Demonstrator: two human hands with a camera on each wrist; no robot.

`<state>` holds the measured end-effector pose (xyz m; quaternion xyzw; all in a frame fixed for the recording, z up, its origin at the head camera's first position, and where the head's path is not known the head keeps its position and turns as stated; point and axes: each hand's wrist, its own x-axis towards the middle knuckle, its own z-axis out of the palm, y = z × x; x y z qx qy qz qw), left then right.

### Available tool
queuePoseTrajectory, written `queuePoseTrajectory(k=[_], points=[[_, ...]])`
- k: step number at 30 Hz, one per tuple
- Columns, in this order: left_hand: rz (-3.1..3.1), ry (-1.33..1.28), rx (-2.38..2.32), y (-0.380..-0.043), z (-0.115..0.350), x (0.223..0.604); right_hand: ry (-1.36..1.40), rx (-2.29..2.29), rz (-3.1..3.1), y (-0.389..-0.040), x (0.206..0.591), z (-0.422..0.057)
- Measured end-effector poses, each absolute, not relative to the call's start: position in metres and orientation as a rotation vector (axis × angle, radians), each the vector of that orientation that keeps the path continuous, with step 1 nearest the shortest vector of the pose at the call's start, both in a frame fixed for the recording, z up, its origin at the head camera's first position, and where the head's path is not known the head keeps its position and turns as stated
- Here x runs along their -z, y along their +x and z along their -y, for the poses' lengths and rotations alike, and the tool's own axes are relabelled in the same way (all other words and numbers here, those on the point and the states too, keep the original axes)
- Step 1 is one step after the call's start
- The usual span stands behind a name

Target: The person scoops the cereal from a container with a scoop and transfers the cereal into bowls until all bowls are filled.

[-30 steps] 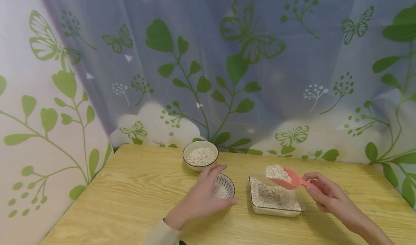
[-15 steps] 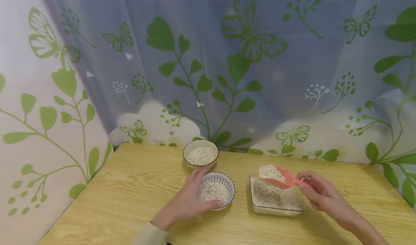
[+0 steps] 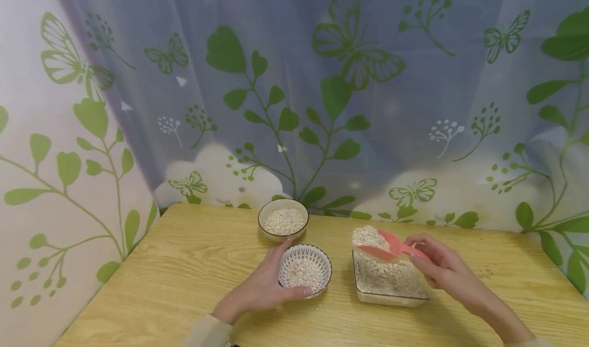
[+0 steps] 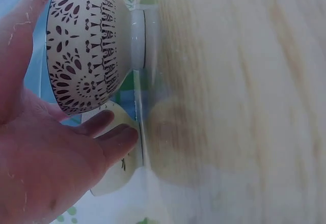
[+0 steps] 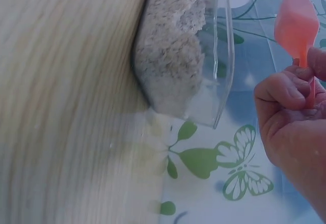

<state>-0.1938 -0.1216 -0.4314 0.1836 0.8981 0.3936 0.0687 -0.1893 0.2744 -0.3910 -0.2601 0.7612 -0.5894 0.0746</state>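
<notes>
My left hand (image 3: 262,280) holds a small patterned bowl (image 3: 327,265) by its left side, thumb across the near rim and fingers round the far side. Rolled oats (image 3: 303,273) lie in that bowl, which stands upright on the wooden table. In the left wrist view the dark-patterned outside of the bowl (image 4: 84,43) shows between thumb and fingers. My right hand (image 3: 444,265) grips the handle of a pink scoop (image 3: 391,245) heaped with oats. The scoop hangs above a rectangular glass dish (image 3: 391,300) of oats, its tip over the dish's left back corner.
A second bowl (image 3: 271,233), cream with a dark rim and part full of oats, stands just behind the patterned one. Some flakes lie on the table (image 3: 207,255). A curtain (image 3: 294,107) with leaves and butterflies hangs behind the table's back edge.
The right hand has carried the loaded scoop leftward over the dish. My left hand has drawn back to the left, from over the patterned bowl to round its side, uncovering the oats in it.
</notes>
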Motion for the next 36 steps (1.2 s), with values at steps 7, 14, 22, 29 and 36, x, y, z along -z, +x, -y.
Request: queuePoseTrajectory(k=[7,14,22,29,36], points=[[-2.668,0.539,-1.195,-0.194,0.122,0.430,-0.810,1.741,-2.276,-0.194,0.387,-0.260],[-2.645,0.561,-1.201,-0.194,0.120,0.430,-0.826,1.682,-2.356,-0.196,0.385,-0.244],[-2.610,0.567,-1.236,-0.196,0.118,0.430,-0.827,1.597,-2.466,-0.197,0.382,-0.225],[-2.591,0.546,-1.254,-0.199,0.118,0.434,-0.784,1.491,-2.629,-0.198,0.383,-0.208],[-2.574,0.531,-1.255,-0.199,0.119,0.434,-0.781,1.319,-2.743,-0.197,0.384,-0.193]])
